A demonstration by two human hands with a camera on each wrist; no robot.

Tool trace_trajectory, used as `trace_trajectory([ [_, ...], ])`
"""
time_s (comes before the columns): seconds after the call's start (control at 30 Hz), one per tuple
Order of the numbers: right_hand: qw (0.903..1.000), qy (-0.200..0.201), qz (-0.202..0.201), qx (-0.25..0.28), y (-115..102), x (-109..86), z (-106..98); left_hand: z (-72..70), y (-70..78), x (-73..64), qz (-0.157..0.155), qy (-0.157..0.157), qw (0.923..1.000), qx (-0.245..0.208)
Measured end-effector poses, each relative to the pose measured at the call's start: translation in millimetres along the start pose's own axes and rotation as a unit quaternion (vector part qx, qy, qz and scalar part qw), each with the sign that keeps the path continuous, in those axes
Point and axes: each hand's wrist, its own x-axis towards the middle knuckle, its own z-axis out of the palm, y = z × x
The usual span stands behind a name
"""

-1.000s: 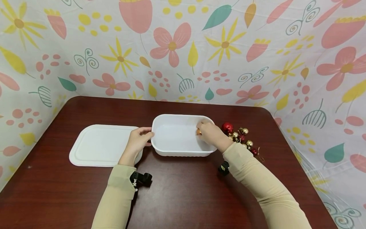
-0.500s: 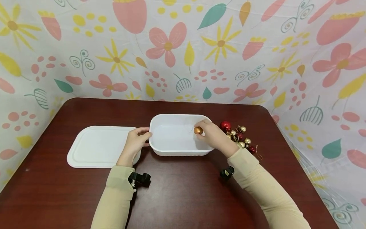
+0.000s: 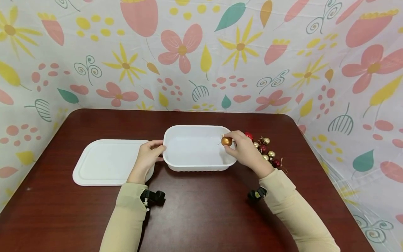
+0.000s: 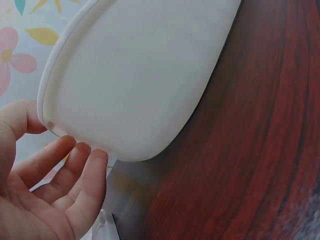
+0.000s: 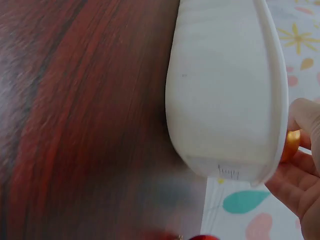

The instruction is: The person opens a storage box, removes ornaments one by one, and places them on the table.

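Observation:
A white plastic container [image 3: 195,168] stands in the middle of the table. At its left end my left hand [image 3: 149,153] holds the rim; in the left wrist view the thumb [image 4: 27,117] is at the rim and the fingertips [image 4: 97,155] touch the outer wall. My right hand [image 3: 245,148] pinches a golden Christmas bauble [image 3: 226,141] by the container's right end, with a thin loop of string showing at its left. In the right wrist view the bauble [image 5: 291,146] shows partly behind the rim, between thumb and fingers.
A white lid [image 3: 107,161] lies flat on the dark red wooden table [image 3: 201,217], left of the container. Red and gold baubles [image 3: 266,155] lie in a cluster to the right, partly behind the right hand. A flower-patterned cloth [image 3: 195,63] hangs behind the table.
My right hand has risen from inside the container and moved right to its right rim, bringing the golden bauble along. My left hand keeps its hold on the rim.

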Motion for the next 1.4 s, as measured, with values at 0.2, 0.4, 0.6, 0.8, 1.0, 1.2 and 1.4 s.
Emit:
trace_trajectory([
  [0.2, 0.9990, 0.044, 0.001, 0.013, 12.1, -11.2, -8.3, -0.6, 0.7, 0.4, 0.001, -0.001, 1.0000, -0.001],
  [0.4, 0.9966, 0.082, 0.012, 0.003, 27.9, -21.6, -16.0, -0.8, 0.0, 1.4, 0.000, -0.001, 1.0000, -0.001],
  [0.6, 0.9941, 0.095, 0.051, -0.006, 43.2, -32.7, -27.1, -1.7, -0.5, 0.7, -0.007, 0.000, 1.0000, 0.001],
  [0.8, 0.9910, 0.105, 0.081, -0.013, 60.3, -42.7, -38.3, -2.9, 2.7, -0.2, -0.001, 0.001, 1.0000, 0.010],
  [1.0, 0.9874, 0.088, 0.131, 0.002, 76.2, -50.0, -47.5, -2.3, 5.0, -1.0, -0.001, -0.004, 0.9998, 0.022],
  [1.2, 0.9812, 0.085, 0.172, 0.024, 92.9, -55.5, -50.3, -1.0, 4.1, -2.9, 0.001, -0.008, 0.9994, 0.033],
  [1.4, 0.9773, 0.079, 0.195, 0.027, 107.6, -61.3, -50.7, -2.7, 1.8, -4.2, -0.004, -0.009, 0.9995, 0.028],
])
